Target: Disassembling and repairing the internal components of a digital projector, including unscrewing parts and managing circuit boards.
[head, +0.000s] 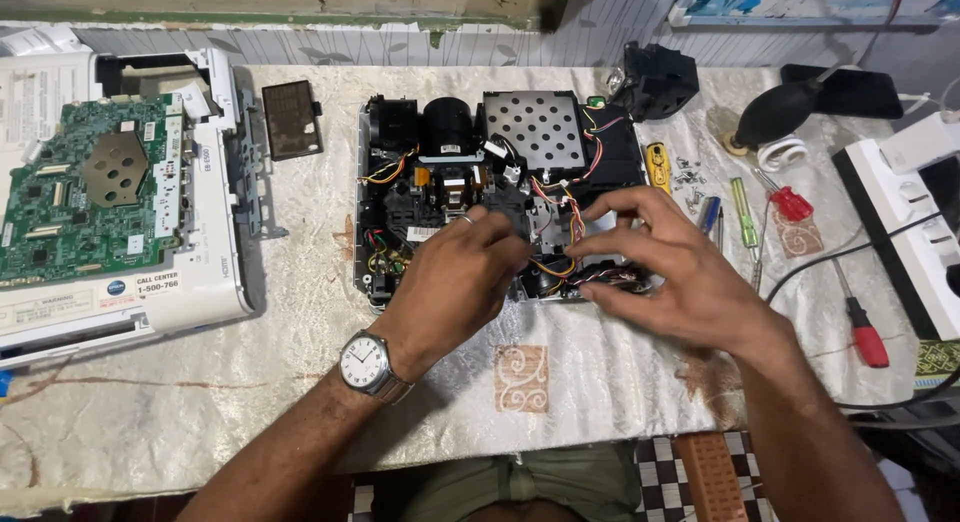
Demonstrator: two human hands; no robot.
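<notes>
A: Quick pass. Where's your left hand?

B: Centre of the frame, wristwatch on that wrist. Your fingers are curled down together into the opened projector, fingertips pinched near the middle of its insides. Can't tell what they're pinching, too small and hidden by the knuckles.

A: Right hand?

B: Just right of centre. Your fingers are spread apart, tips touching the bundle of coloured wires at the projector's lower right part. Not clamped on anything that I can see.

A: And the projector itself?

B: Upper middle of the frame, lying flat on the pale patterned tablecloth, cover off. Black lens barrel at its top, perforated metal plate to the right of that.

A: Surroundings, fast.

B: Left edge: a white casing with a green circuit board sitting in it. Between that and the projector, upper left of centre, a small dark rectangular part. Right side: a yellow tool just beside the projector, loose screws near it, a green-handled screwdriver, two red-handled screwdrivers, a black rubber blower at the upper right, and a white power strip at the right edge.
</notes>
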